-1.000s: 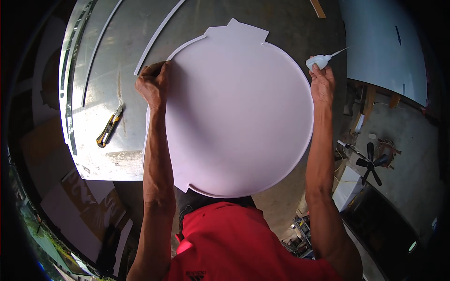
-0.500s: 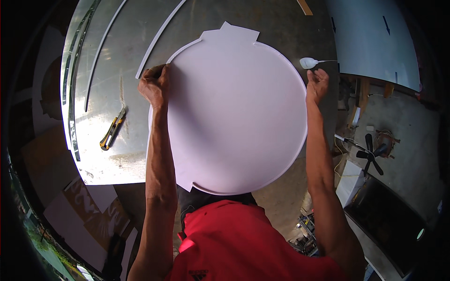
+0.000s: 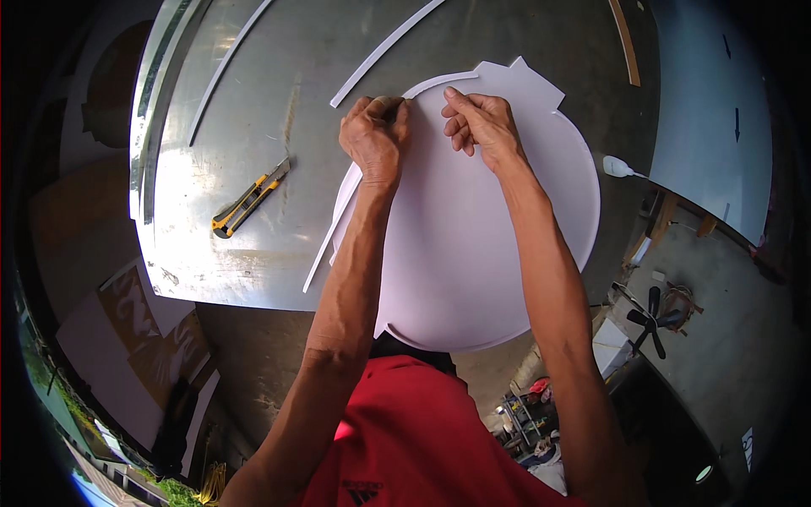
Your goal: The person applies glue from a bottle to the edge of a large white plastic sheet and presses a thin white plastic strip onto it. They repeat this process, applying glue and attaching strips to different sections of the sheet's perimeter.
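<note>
A large round white board (image 3: 473, 245) with a pointed tab at its far edge lies on the metal table, its near edge by my waist. A thin raised rim follows much of its outline. At the far left edge, my left hand (image 3: 374, 142) pinches a narrow white strip (image 3: 443, 82) standing along the curve. The strip's tail comes off the board beside my left forearm. Just right of that grip, my right hand (image 3: 486, 127) hovers over the board, thumb apart from its half-curled fingers, holding nothing.
A yellow-and-black utility knife (image 3: 249, 200) lies left on the metal table (image 3: 253, 275). Loose white strips (image 3: 384, 52) lie farther off, and a brown strip (image 3: 625, 42) at far right. A small white squeeze bottle (image 3: 619, 166) with a thin nozzle is right of the board.
My right hand has left the board's right edge and come across toward my left hand. The strip's tail now sticks out at the left. The whole view has shifted and turned somewhat.
</note>
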A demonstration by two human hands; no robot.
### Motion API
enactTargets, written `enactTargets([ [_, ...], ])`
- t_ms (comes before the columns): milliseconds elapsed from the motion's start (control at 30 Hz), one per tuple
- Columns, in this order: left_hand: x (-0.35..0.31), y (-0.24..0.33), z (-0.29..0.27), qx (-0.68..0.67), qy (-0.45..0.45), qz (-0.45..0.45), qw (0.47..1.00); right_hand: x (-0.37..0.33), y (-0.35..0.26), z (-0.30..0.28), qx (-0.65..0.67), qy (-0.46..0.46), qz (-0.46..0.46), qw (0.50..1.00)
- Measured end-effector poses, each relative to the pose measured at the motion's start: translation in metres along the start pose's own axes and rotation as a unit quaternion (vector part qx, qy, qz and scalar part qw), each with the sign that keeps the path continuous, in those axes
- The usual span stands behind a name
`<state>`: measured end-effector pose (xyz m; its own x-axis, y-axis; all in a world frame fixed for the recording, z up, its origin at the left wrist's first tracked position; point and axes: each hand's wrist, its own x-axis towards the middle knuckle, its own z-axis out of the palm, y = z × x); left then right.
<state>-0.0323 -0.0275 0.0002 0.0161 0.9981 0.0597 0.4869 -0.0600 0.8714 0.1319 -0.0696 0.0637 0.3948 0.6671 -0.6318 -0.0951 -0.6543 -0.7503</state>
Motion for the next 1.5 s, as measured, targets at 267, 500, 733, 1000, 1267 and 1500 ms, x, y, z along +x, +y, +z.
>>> enactTargets([
  [267,-0.005,0.003,-0.002,-0.003,0.016,0.008,1.0,0.02,-0.005,0.028,-0.049,0.036,0.059,0.996],
  [500,-0.005,0.004,0.0,-0.01,0.022,0.01,1.0,0.02,-0.006,0.035,-0.063,0.08,0.069,0.992],
  [733,-0.003,0.006,-0.005,-0.019,0.012,0.024,0.999,0.021,-0.007,0.036,-0.067,0.099,0.078,0.99],
  [1000,-0.012,0.0,-0.029,0.004,-0.018,0.066,0.998,0.022,-0.011,0.038,-0.08,0.099,0.072,0.989],
  [1267,-0.029,-0.009,-0.055,0.042,-0.04,0.064,0.996,0.023,-0.008,0.034,-0.085,0.091,0.059,0.99],
  [1500,-0.034,-0.014,-0.062,0.042,-0.01,0.075,0.996,0.022,-0.009,0.035,-0.086,0.095,0.062,0.99],
])
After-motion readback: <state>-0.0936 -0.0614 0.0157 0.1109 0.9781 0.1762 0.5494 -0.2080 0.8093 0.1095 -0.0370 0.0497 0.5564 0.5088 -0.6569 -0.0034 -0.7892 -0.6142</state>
